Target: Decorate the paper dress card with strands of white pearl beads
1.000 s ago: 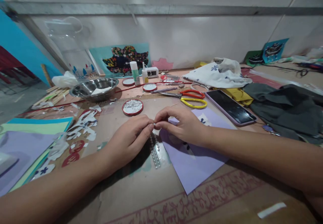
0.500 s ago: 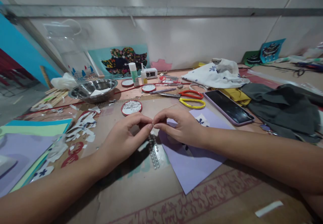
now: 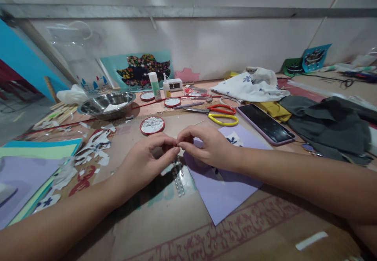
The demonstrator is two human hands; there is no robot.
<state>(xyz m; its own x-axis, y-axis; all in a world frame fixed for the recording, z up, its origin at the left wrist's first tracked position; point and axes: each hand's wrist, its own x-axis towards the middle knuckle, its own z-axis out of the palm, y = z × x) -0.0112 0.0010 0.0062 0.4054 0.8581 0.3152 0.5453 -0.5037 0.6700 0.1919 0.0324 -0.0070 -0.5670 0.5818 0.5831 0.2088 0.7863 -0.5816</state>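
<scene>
My left hand (image 3: pixel 147 161) and my right hand (image 3: pixel 207 147) meet fingertip to fingertip in the middle, both closed in a pinch. Whatever lies between the fingertips is too small to make out. Just beneath them, rows of silver-grey beads (image 3: pixel 178 180) lie on a clear plastic sheet, partly hidden by my left fingers. A lilac paper sheet (image 3: pixel 226 202) extends under my right hand and wrist. On that paper is a white fabric piece with a dark blue flower (image 3: pixel 235 139), partly covered by my hand. A red-rimmed lid of white beads (image 3: pixel 152 125) sits beyond my left hand.
Scissors (image 3: pixel 223 119) with red and yellow handles and a phone (image 3: pixel 265 123) lie beyond my right arm. A metal bowl (image 3: pixel 107 106), glue stick (image 3: pixel 154 85) and glue bottle (image 3: pixel 166 87) stand at the back. Fabric scraps (image 3: pixel 94 147) and coloured paper (image 3: pixel 26 174) are leftward.
The view has shifted slightly. Both hands keep their pinch at nearly the same spot, with the fingertips slightly closer over the bead rows.
</scene>
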